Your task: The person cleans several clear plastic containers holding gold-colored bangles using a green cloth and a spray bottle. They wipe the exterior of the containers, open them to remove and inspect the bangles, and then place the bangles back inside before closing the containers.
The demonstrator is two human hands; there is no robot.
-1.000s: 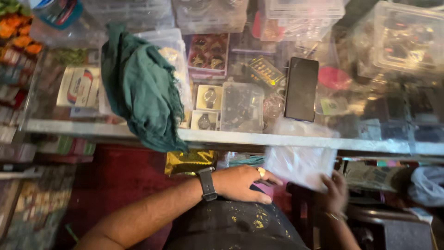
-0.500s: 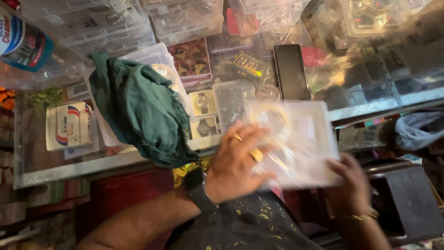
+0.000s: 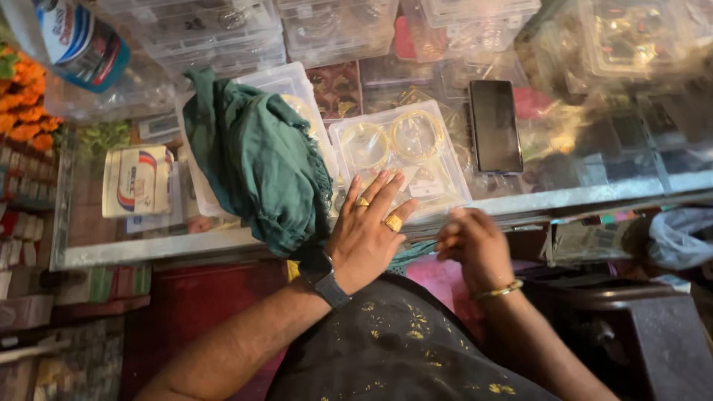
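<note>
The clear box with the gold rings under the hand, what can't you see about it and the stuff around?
- Clear box, head view: the left hand covers its near edge, and glare blurs the lower contents.
- Tray, head view: the green cloth hides most of it.
- Right hand, head view: motion blur; the fingers curl at the counter edge, so any hold is unclear.
- Bottle, head view: cut off by the top edge.

Warm, dim light is cast from above; glare is spread over the glass bench (image 3: 594,194), and the right hand (image 3: 475,249) is slightly blurred.
</note>
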